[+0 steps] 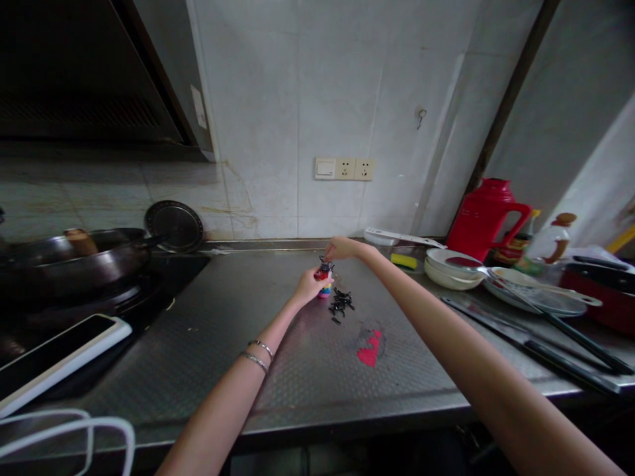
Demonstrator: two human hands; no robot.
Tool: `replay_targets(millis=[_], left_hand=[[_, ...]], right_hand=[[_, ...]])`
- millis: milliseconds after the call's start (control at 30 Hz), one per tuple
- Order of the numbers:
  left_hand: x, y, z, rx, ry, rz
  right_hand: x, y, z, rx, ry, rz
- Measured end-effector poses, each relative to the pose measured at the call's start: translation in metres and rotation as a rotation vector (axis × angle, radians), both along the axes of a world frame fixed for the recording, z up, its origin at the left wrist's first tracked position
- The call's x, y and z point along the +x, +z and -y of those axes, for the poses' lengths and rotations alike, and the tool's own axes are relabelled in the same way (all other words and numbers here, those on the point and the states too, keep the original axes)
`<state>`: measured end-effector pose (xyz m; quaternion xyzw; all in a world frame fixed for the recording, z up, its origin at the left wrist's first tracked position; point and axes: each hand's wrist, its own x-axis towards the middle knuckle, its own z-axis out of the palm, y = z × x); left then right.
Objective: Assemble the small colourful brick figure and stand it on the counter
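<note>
Bare forearms (446,324) are nearest in the head view, the left coming in from about seven o'clock, the right from about four. They meet at a small bottle (325,272), which I take as the middle of the dial. It stands upright on the metal bench (238,291), coloured in bands, with red, blue and pink showing. Its side is in the grip of the left hand (307,286), fingers wrapped around, thumb across the front; two bracelets (256,360) circle that wrist. From above, the right hand (342,247) bends over the bottle's mouth, fingers drawn narrow; whether they pinch anything, I cannot tell.

Just beside the bottle, toward half past four, lies a loose scatter of black bits (341,303). Farther out, at five, a red heart (368,356) lies flat.

Just above three is a yellow sponge (403,261), then white bowls (451,279), with a red flask (479,221) behind them. Nine o'clock has a pan (84,266) on the stove, and half past nine a dark lid (174,227) propped against the wall. At eight, a white device (64,360) lies near a looped cable (129,436).
</note>
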<state>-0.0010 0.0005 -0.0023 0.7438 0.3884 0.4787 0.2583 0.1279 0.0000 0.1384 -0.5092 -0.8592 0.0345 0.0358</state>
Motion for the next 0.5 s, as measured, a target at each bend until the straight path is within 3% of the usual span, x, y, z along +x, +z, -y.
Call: replay_targets(millis=[333, 500], left_hand=[[0.0, 0.001, 0.003, -0.03, -0.003, 0.024], [0.001, 0.002, 0.004, -0.047, 0.008, 0.039]], right_hand=[[0.017, -0.001, -0.003, 0.094, 0.054, -0.254], [0.012, -0.013, 0.005, 0.008, -0.004, -0.28]])
